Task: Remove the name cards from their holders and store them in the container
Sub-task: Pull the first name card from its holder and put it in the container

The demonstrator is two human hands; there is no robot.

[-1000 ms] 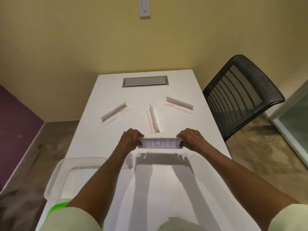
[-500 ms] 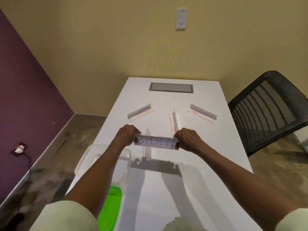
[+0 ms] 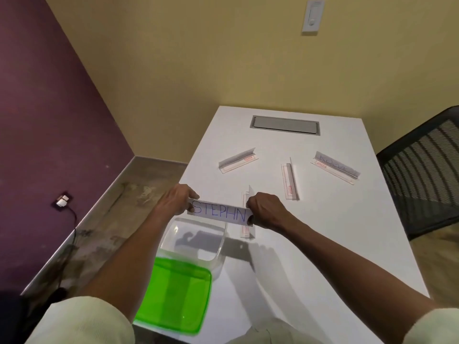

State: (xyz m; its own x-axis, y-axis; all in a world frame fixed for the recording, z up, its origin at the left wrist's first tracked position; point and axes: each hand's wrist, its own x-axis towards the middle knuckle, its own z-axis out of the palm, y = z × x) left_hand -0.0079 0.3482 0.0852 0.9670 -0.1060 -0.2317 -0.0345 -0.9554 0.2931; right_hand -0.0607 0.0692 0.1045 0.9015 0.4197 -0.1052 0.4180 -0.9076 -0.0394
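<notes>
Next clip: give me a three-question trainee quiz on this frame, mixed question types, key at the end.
1. True or false: the name card reading STEPHN is held by both hands, the left hand and the right hand.
2. How many clear holders lie on the table?
A. two B. four C. six
3. Fill in: the clear container has a ____ lid lying beside it.

Key: 1 true; 2 B; 3 green.
</notes>
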